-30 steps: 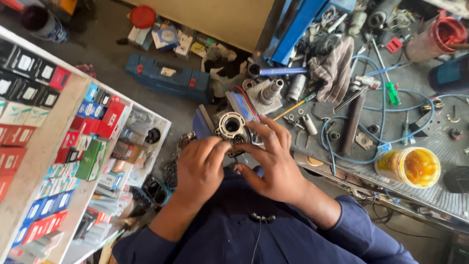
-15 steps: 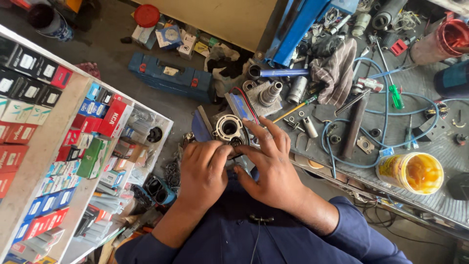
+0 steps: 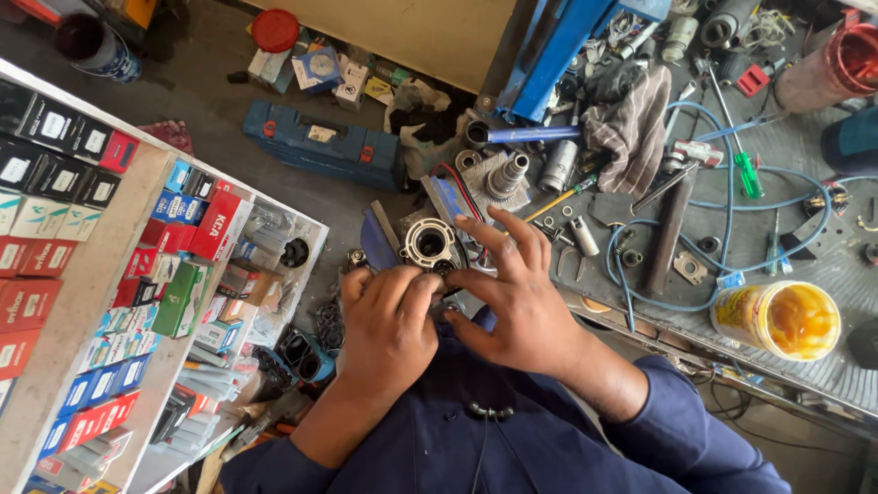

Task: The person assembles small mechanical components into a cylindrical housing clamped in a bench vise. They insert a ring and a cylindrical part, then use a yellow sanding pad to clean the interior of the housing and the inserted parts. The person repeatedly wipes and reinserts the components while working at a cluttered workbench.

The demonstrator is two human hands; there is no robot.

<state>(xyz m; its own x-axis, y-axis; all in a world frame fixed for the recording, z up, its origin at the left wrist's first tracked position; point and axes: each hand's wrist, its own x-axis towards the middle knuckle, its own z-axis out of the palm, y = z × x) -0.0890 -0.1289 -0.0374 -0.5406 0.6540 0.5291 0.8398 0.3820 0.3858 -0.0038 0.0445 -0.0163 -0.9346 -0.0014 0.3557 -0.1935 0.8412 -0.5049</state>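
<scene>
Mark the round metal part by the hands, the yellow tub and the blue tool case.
round metal part [image 3: 430, 243], head view, on its pale ring face above the fingers.
yellow tub [image 3: 777, 320], head view, on the yellow contents inside its rim.
blue tool case [image 3: 320, 146], head view, middle of its lid.

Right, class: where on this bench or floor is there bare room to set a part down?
Bare floor lies between the blue case and the shelf of boxes. Bare bench lies above the yellow tub. Around both hands and the metal ring part it is crowded.

A repair workshop: cluttered tool bench [image 3: 805, 384], boxed spare parts [image 3: 82, 238] on shelves.
</scene>
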